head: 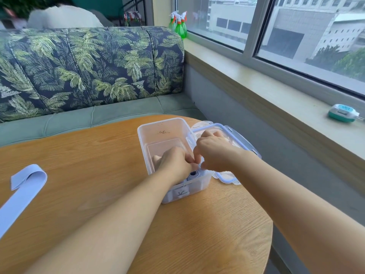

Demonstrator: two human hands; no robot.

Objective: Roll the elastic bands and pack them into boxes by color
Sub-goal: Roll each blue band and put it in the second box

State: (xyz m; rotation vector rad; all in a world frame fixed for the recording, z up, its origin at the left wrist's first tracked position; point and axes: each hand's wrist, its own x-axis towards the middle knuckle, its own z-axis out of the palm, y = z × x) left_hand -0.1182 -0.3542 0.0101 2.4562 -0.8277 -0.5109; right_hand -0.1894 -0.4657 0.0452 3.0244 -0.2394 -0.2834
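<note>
Box [164, 127]: left hand [175, 163], right hand [215, 153] touching.

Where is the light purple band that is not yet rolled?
In the head view, the unrolled band lies on the wooden table at the far left, partly running out of the frame, well apart from the clear box right of centre.

A round wooden table [98, 155] carried a clear plastic box [144, 139] near its right edge. The blue-trimmed lid [243, 143] lay just beside it on the right, seemingly jutting past the table's rim. Well apart, at the left, a pale lilac elastic band [25, 184] lay mostly unrolled, its far end curled over.
</note>
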